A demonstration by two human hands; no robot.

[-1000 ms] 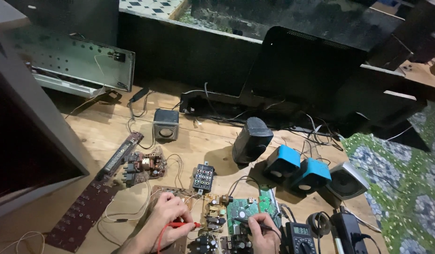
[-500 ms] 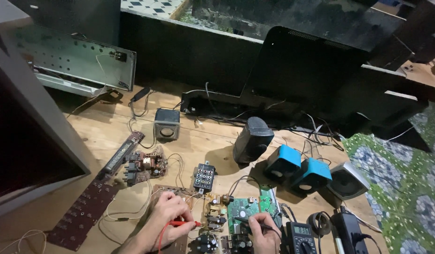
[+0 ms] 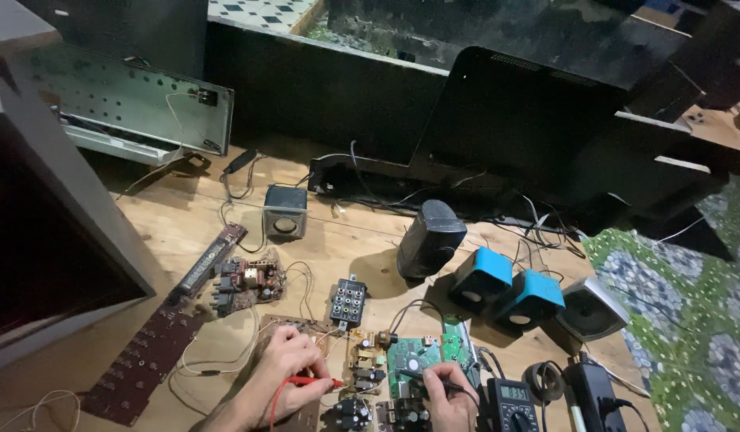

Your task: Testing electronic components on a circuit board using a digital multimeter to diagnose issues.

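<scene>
My left hand pinches a red probe whose tip points right toward a small brown board with parts. My right hand grips a black probe that rests on a green circuit board. A black multimeter with a lit grey display lies just right of my right hand. A black connector block sits above the boards on the wooden table.
Two blue speakers, a black speaker, a grey cube speaker and a white speaker stand behind. A long dark board lies left. A grey cabinet fills the left; black panels line the back.
Both hands stay on the probes at the boards; only slight camera shift.
</scene>
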